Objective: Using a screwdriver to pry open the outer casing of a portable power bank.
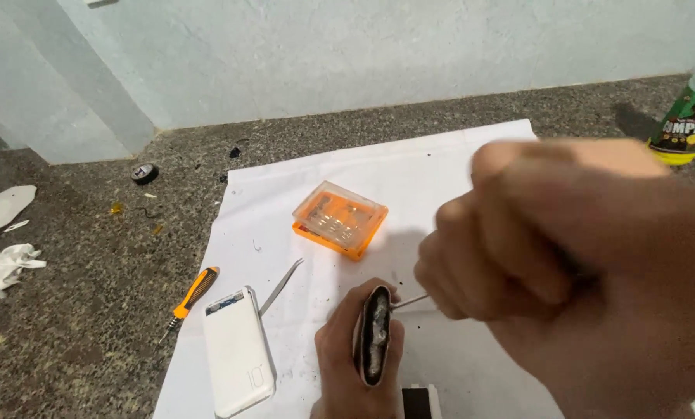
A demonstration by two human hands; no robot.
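My left hand (346,349) grips a small dark, flat device shell (375,335) stood on its edge over a white paper sheet (409,167). My right hand (549,256) is closed around a thin metal tool (409,301), whose tip touches the top edge of the shell. The right hand is large, close to the camera and blurred, so the tool's handle is hidden.
On the sheet lie an orange clear-lidded parts box (340,219), a white power bank (237,351) and metal tweezers (280,287). An orange-handled screwdriver (191,299) lies across the sheet's left edge. A green bottle (685,124) stands far right; crumpled white paper (2,264) lies left.
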